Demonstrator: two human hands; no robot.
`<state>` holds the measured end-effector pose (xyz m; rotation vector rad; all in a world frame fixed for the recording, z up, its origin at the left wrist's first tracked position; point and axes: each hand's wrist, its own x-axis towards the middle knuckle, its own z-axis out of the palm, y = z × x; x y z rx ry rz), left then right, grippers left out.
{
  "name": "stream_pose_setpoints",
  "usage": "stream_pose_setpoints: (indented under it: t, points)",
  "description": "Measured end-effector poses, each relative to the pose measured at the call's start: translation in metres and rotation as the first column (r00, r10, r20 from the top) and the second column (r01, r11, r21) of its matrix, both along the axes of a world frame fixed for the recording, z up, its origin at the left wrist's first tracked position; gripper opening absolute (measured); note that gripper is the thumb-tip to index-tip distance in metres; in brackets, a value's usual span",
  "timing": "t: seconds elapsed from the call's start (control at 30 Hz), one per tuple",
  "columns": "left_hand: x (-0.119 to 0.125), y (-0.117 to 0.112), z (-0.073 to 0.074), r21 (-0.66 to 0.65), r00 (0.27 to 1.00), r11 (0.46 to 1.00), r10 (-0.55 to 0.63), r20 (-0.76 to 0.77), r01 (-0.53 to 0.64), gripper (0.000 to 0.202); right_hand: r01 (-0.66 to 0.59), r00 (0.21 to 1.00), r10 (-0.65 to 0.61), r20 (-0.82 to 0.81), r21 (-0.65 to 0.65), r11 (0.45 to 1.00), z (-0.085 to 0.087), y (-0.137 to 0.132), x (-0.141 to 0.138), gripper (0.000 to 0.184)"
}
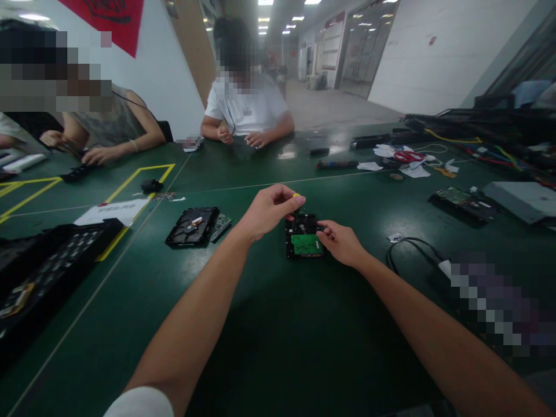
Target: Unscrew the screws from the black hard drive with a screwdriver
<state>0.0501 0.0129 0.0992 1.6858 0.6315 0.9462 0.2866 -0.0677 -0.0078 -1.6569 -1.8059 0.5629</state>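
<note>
A black hard drive [304,237] with a green circuit board facing up lies on the green table [278,336] in front of me. My left hand [269,209] is closed around a small tool with a yellow top [296,196], held upright just above the drive's far edge. My right hand [341,242] grips the drive's right edge with fingers pinched against it.
A second, opened hard drive [193,226] with a loose board lies to the left. A black tray [47,266] sits at the left edge. Cables [408,249] and boards [463,202] lie right. Two other people sit across, hands on the table.
</note>
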Motion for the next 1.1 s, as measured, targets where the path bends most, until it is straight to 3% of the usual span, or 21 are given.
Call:
stream_pose_setpoints:
  t: [0.27,0.53,0.83,1.1]
  points:
    - [-0.003,0.005,0.0,0.033,1.0,0.999,0.007,-0.002,-0.007,0.03,0.008,1.0,-0.008,-0.018,-0.001,1.0,-0.001,0.0,0.001,0.038]
    - [-0.002,0.005,0.0,-0.094,0.999,0.996,-0.004,0.043,0.009,0.029,0.015,1.0,-0.015,0.005,-0.002,1.0,0.0,0.0,0.001,0.038]
    - [0.0,0.012,-0.012,0.106,0.983,0.977,0.183,0.012,-0.183,0.035,-0.001,1.0,0.001,-0.024,0.001,1.0,-0.002,0.0,0.001,0.038]
    - [0.003,0.009,-0.011,0.116,0.981,0.974,0.194,0.006,-0.194,0.039,-0.007,1.0,0.007,-0.009,0.009,1.0,-0.001,0.001,0.001,0.036]
